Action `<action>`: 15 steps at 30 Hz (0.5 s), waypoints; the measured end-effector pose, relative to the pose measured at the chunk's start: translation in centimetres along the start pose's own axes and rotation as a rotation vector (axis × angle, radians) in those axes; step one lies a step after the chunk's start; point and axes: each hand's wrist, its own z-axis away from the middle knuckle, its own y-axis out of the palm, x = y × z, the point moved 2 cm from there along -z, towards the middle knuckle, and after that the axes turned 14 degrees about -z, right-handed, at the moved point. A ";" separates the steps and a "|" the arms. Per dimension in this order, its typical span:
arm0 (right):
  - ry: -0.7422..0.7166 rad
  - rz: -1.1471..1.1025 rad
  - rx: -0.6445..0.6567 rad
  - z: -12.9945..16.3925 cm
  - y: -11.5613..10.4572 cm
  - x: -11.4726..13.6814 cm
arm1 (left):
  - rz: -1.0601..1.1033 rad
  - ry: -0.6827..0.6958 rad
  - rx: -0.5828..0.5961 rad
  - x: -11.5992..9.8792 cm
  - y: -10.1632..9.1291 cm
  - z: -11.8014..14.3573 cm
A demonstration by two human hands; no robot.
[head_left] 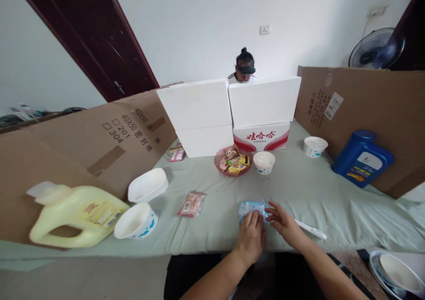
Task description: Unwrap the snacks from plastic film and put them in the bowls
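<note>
A light-blue plastic packet [252,207] with printing on it lies flat near the front of the table. My left hand [251,238] is on its near side, fingers close together and bent over it. At the packet's right end is my right hand [283,222], its fingers spread and the tips by the edge. Whether these tips grip the film is hard to see. A slim white long-handled thing [312,230] lies to the right, partly hidden by my right hand. Left of the packet rests a pink see-through snack packet [192,203].
Behind stand a pink bowl of wrapped snacks [228,171], a paper bowl [264,163] and white boxes [195,107], with a person beyond. Yellow jug [79,211], white dish [149,186] and paper bowl [136,222] stand left; blue jug [361,160] right. Cardboard [365,96] walls both sides.
</note>
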 end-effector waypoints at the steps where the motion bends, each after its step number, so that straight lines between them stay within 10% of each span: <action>1: 0.003 0.090 -0.067 0.7 -1.3 -0.3 | -0.051 -0.013 -0.011 -0.2 0.2 0.3; 8: 0.061 0.840 -0.178 4.4 -7.2 -1.6 | -0.127 -0.029 -0.042 -0.6 0.8 0.9; 15: -0.080 0.641 -0.036 1.1 -2.1 2.4 | -0.139 -0.035 -0.096 -0.4 1.3 1.3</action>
